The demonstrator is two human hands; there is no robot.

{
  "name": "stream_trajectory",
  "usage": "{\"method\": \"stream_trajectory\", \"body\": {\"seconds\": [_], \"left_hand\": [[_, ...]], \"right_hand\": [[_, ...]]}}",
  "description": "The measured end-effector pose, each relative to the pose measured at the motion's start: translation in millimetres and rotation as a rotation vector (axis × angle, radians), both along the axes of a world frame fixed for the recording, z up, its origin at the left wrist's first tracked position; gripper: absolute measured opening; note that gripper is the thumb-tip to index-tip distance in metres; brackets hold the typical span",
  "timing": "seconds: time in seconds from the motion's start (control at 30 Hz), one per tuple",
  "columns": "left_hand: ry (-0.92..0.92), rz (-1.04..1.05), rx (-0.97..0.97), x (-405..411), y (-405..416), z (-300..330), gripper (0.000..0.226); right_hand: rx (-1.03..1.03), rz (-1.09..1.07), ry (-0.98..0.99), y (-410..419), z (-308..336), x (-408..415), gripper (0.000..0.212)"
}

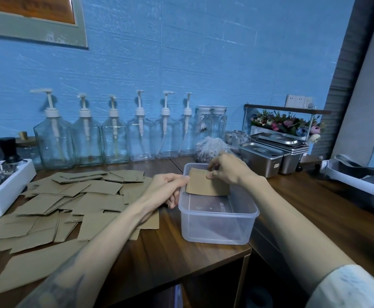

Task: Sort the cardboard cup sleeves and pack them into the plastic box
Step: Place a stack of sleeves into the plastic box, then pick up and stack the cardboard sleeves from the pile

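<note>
A clear plastic box [218, 227] stands on the wooden counter, slightly right of centre. A flat brown cardboard cup sleeve [206, 185] is held tilted over the box's far end. My right hand [228, 168] pinches its top right edge. My left hand [167, 187] grips its left edge, fingers against the box's left rim. Many more flattened sleeves [70, 203] lie scattered in a loose heap on the counter to the left. The box looks otherwise bare inside.
A row of clear pump bottles [115, 138] lines the blue wall. A white tray with metal parts [1, 185] sits far left. Steel containers [268, 156], a plastic bag [210, 150] and a flower rack [288, 123] stand behind the box. The counter edge drops off just in front of the box.
</note>
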State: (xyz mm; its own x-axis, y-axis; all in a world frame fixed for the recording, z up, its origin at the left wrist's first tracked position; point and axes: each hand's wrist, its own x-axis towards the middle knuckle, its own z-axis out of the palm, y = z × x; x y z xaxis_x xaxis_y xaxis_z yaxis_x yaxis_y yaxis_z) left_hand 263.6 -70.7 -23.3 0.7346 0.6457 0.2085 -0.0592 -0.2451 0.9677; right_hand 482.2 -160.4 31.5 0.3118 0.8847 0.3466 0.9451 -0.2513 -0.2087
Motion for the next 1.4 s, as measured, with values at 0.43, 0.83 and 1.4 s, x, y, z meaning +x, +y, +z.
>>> {"method": "stream_trajectory", "body": {"seconds": [0.43, 0.83, 1.4], "left_hand": [[-0.047, 0.064, 0.017, -0.9, 5.9, 0.0, 0.038], [-0.074, 0.083, 0.004, -0.4, 4.7, -0.6, 0.03], [0.195, 0.373, 0.565, -82.8, 24.9, 38.0, 0.044]], "right_hand": [[0.01, 0.007, 0.064, -2.6, 0.2, 1.9, 0.029], [0.036, 0.004, 0.081, -3.6, -0.7, 1.1, 0.022], [0.137, 0.179, 0.284, -8.9, 49.7, -68.0, 0.038]]}}
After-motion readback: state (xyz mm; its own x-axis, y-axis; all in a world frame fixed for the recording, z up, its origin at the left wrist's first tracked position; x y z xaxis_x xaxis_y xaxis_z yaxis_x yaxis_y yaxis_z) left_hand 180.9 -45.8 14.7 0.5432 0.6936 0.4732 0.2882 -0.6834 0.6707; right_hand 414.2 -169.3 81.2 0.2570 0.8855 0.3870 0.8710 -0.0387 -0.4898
